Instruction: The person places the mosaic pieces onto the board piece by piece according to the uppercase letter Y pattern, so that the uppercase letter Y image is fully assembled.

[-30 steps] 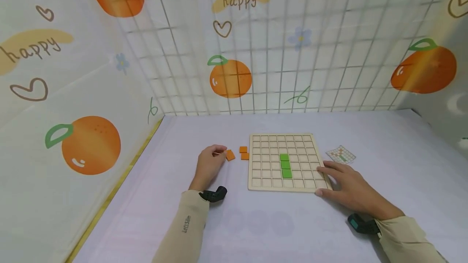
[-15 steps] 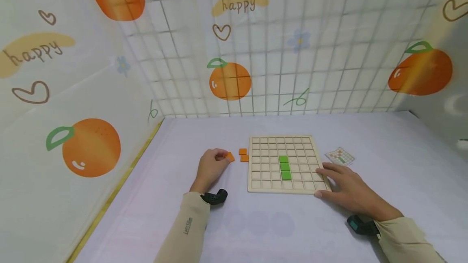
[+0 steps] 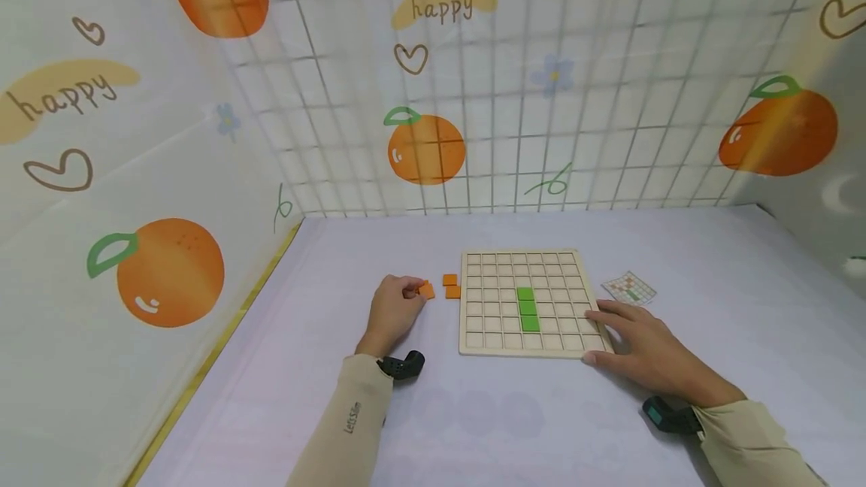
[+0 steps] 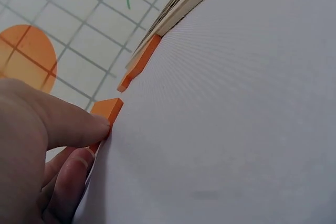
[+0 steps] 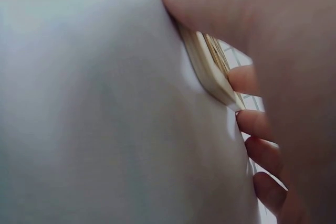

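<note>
My left hand pinches a small orange square tile between thumb and fingers, low by the table, left of the wooden grid board. More orange shows behind its fingertips in the head view. Two other orange tiles lie between this hand and the board's left edge. Three green tiles fill a short column of cells in the board. My right hand rests at the board's near right corner, thumb at the front edge, index finger over the right rim, the other fingers loosely bent beside it.
A small card printed with a coloured grid lies right of the board, just beyond the right hand. White cloth covers the table. Patterned curtain walls stand behind and at the sides.
The left thumb and fingers have closed on the orange tile, which lay just off the fingertips a second ago. The right hand and the board stay in place.
</note>
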